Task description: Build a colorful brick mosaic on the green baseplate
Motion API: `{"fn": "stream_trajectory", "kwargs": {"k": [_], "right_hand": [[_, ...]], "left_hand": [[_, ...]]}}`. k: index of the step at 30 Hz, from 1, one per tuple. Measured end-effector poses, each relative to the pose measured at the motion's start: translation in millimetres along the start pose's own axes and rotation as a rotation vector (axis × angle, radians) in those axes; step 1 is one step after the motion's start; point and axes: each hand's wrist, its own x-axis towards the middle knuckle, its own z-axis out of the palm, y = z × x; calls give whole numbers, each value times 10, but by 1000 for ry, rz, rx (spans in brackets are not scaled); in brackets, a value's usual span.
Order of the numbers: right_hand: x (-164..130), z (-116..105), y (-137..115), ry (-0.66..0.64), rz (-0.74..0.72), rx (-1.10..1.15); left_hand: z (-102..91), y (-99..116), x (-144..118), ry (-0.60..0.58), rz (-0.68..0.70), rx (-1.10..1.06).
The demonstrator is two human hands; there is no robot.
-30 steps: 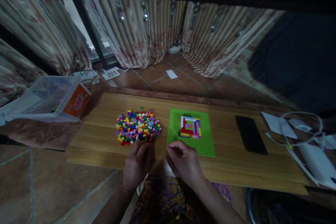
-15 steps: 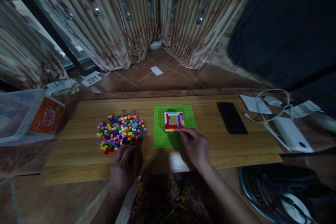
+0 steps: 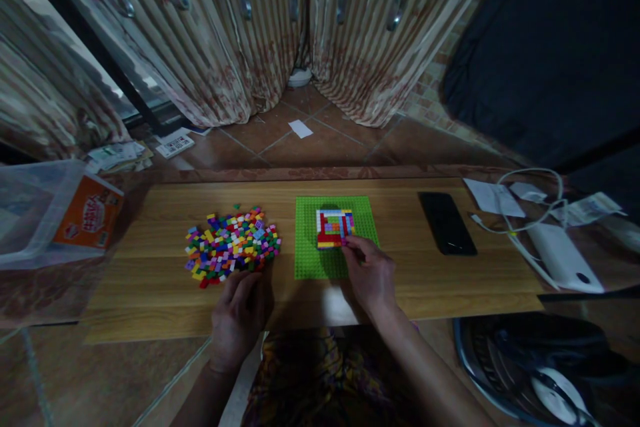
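A green studded baseplate [image 3: 310,263] lies on the wooden table, carrying a small square build of toy bricks [image 3: 327,237] in red, white, blue, yellow and other colours. At the build's front right corner my right hand [image 3: 371,277] has thumb and fingers pinched on a small purple brick [image 3: 344,241]. My left hand [image 3: 237,312] rests at the near edge of a pile of loose, many-coloured toy bricks [image 3: 233,243]. Its fingers are curled and pressed together, and whatever may be inside them is hidden.
A black phone [image 3: 447,223] lies right of the baseplate. Beyond it are a white cable [image 3: 533,260], a white power bank [image 3: 565,257] and papers. A clear plastic box [image 3: 35,213] with an orange label stands off the table's left end. Striped curtains [image 3: 225,47] hang behind.
The camera view has shifted slightly. My right hand stays at the build's front right corner, its fingertips only slightly moved. My left hand keeps its place by the pile.
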Motion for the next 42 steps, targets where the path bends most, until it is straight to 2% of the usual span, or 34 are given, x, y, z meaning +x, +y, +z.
{"fn": "stream_trajectory", "kwargs": {"k": [8,14,17,26,34,42], "right_hand": [[-60,8,58,47,143,189],[-29,-16,111,186,229,115],[-8,6,156,208,250,100],[-15,115,146,168,232,106],[44,128,175,95,309,148],[54,118,222,41,316,203]], "left_hand": [[7,-32,-18,-12,13,-24],[-2,-17,-19,-24,-5,-21],[-9,-9,-15,-30,-9,-17],[3,-4,-13,-9,-26,-14],[12,-7,-27,-11,-34,-37],[20,-18,-66,-30,-58,-74]]}}
